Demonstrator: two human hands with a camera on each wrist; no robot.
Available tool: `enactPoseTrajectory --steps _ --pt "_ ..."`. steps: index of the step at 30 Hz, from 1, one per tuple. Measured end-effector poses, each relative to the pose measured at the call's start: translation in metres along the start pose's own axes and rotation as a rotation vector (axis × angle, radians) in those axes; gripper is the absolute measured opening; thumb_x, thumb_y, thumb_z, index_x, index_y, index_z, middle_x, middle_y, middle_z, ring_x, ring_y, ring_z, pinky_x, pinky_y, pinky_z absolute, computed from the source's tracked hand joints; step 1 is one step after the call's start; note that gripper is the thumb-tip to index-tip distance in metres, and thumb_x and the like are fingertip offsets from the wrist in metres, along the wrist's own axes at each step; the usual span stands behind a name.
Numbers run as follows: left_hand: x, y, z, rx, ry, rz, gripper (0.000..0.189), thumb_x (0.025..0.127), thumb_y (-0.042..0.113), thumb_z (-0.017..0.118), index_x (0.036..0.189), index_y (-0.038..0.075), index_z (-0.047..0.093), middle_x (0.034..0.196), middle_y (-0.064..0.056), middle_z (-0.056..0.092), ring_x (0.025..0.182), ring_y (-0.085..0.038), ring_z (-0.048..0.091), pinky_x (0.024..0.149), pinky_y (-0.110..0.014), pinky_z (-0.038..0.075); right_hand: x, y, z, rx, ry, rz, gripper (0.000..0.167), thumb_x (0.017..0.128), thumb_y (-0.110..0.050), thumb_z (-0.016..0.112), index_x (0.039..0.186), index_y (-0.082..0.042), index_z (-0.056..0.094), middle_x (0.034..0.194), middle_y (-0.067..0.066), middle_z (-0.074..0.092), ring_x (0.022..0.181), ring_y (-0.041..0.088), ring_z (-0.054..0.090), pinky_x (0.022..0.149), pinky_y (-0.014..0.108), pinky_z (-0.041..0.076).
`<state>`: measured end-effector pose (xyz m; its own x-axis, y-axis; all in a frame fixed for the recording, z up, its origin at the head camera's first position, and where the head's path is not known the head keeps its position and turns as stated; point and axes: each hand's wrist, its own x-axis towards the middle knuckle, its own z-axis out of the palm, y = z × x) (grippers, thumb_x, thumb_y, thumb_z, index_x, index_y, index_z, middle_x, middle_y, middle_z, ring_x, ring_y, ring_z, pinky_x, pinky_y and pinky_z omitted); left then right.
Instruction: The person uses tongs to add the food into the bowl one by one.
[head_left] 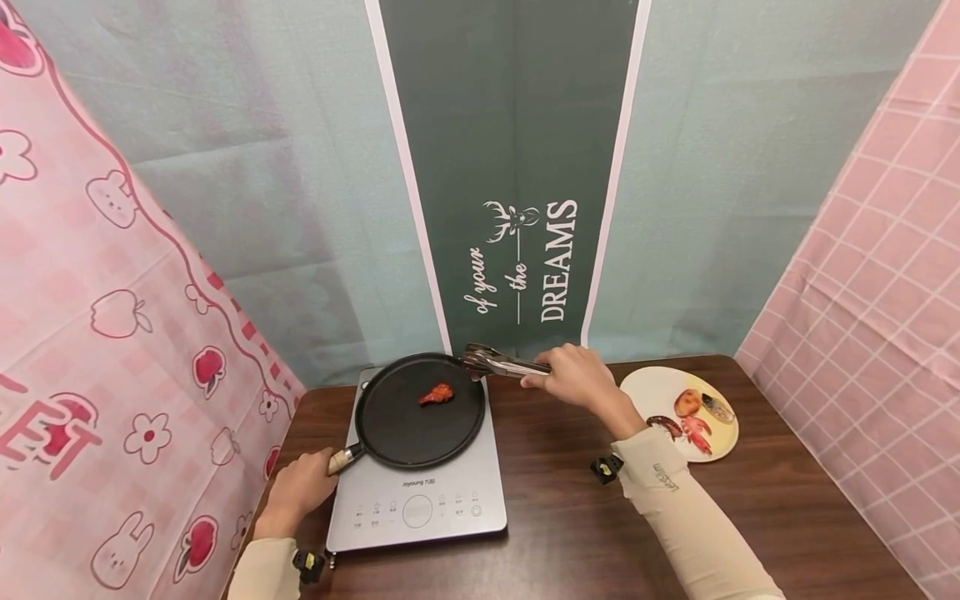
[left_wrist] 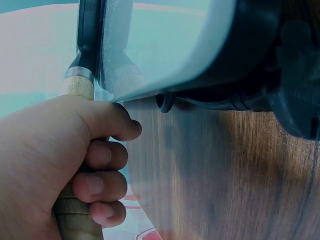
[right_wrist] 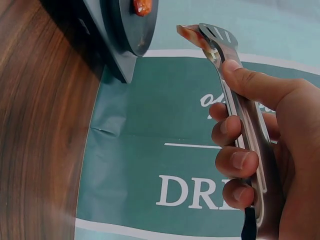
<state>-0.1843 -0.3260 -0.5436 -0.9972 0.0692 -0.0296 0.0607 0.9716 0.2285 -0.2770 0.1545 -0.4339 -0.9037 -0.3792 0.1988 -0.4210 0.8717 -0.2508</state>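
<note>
My left hand grips the wooden handle of a flat black frying pan, fingers curled round it in the left wrist view. On the pan lies a glossy red-brown piece of food, shaped like a small chicken drumstick. In my right hand is a pair of metal tongs, held over the pan's right rim. Their slotted tips clasp a reddish-brown piece of food, seen in the right wrist view; its kind is unclear.
Beneath the pan is a silver induction cooker with a touch panel. A pale plate with several food pieces, among them a red lobster-like one, stands right of it on the wooden table. Cloth backdrops border the table.
</note>
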Motion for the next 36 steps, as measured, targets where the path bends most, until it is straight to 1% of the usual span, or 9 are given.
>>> enactPoseTrajectory --steps 3,5,8,12,17,20,27,31,36 --pt "0.000 0.001 -0.001 0.003 0.003 0.003 0.016 0.087 0.014 0.075 0.095 0.007 0.064 0.079 -0.011 0.067 0.064 -0.028 0.062 0.059 -0.051 0.047 0.001 -0.002 0.000 0.006 -0.004 -0.004 0.035 0.091 -0.054 0.077 0.097 -0.020 0.081 0.069 -0.006 0.066 0.063 0.014 0.058 0.060 0.039 0.047" --pt "0.000 0.002 -0.001 0.006 0.003 0.003 0.016 0.087 0.014 0.076 0.095 0.007 0.064 0.079 -0.011 0.067 0.064 -0.028 0.062 0.059 -0.051 0.047 0.002 -0.004 0.000 0.006 -0.009 -0.003 0.035 0.092 -0.054 0.077 0.096 -0.020 0.080 0.067 -0.006 0.065 0.062 0.014 0.056 0.059 0.038 0.045" --pt "0.000 0.002 -0.001 0.009 0.003 0.004 0.017 0.087 0.014 0.076 0.095 0.007 0.064 0.080 -0.012 0.068 0.064 -0.029 0.063 0.059 -0.051 0.047 0.003 -0.007 0.001 0.006 -0.017 0.004 0.037 0.092 -0.054 0.077 0.102 -0.019 0.082 0.070 -0.006 0.067 0.063 0.014 0.056 0.058 0.037 0.044" --pt "-0.001 0.001 -0.001 0.013 0.007 0.007 0.019 0.086 0.014 0.077 0.098 0.005 0.066 0.081 -0.014 0.070 0.066 -0.032 0.066 0.060 -0.053 0.048 0.004 -0.012 0.002 0.005 -0.023 0.003 0.041 0.092 -0.055 0.077 0.110 -0.018 0.083 0.076 -0.003 0.072 0.066 0.014 0.060 0.061 0.038 0.048" --pt "0.000 0.001 -0.001 0.015 0.011 0.008 0.019 0.086 0.014 0.077 0.099 0.005 0.067 0.082 -0.014 0.070 0.067 -0.034 0.067 0.060 -0.054 0.049 0.006 -0.017 0.005 0.000 -0.019 -0.004 0.041 0.092 -0.055 0.077 0.110 -0.019 0.083 0.079 -0.002 0.074 0.067 0.015 0.061 0.062 0.039 0.049" --pt "-0.001 0.001 -0.002 0.010 0.007 0.005 0.017 0.086 0.014 0.076 0.095 0.006 0.065 0.080 -0.012 0.068 0.065 -0.031 0.065 0.059 -0.052 0.047 0.007 -0.020 0.006 0.003 -0.018 -0.005 0.039 0.091 -0.055 0.077 0.106 -0.020 0.082 0.075 -0.004 0.071 0.066 0.015 0.059 0.061 0.039 0.047" --pt "0.000 0.001 -0.001 0.007 0.002 0.000 0.016 0.086 0.014 0.075 0.095 0.007 0.064 0.079 -0.011 0.067 0.064 -0.028 0.062 0.059 -0.050 0.046 0.009 -0.027 0.009 0.016 -0.027 -0.013 0.031 0.090 -0.054 0.078 0.088 -0.023 0.076 0.063 -0.007 0.059 0.062 0.016 0.055 0.055 0.037 0.041" --pt "0.000 0.001 -0.001 0.013 0.013 0.004 0.015 0.086 0.014 0.075 0.090 0.008 0.062 0.077 -0.011 0.066 0.063 -0.030 0.063 0.059 -0.052 0.046 0.010 -0.029 0.013 0.014 -0.027 -0.021 0.031 0.090 -0.056 0.078 0.084 -0.025 0.075 0.065 -0.009 0.059 0.060 0.015 0.055 0.054 0.036 0.041" --pt "0.001 0.001 0.000 0.018 0.012 0.000 0.015 0.086 0.014 0.075 0.087 0.010 0.061 0.075 -0.010 0.064 0.063 -0.030 0.062 0.059 -0.052 0.046 0.011 -0.033 0.018 0.013 -0.033 -0.031 0.031 0.090 -0.056 0.078 0.083 -0.026 0.073 0.065 -0.010 0.059 0.059 0.015 0.054 0.055 0.036 0.041"
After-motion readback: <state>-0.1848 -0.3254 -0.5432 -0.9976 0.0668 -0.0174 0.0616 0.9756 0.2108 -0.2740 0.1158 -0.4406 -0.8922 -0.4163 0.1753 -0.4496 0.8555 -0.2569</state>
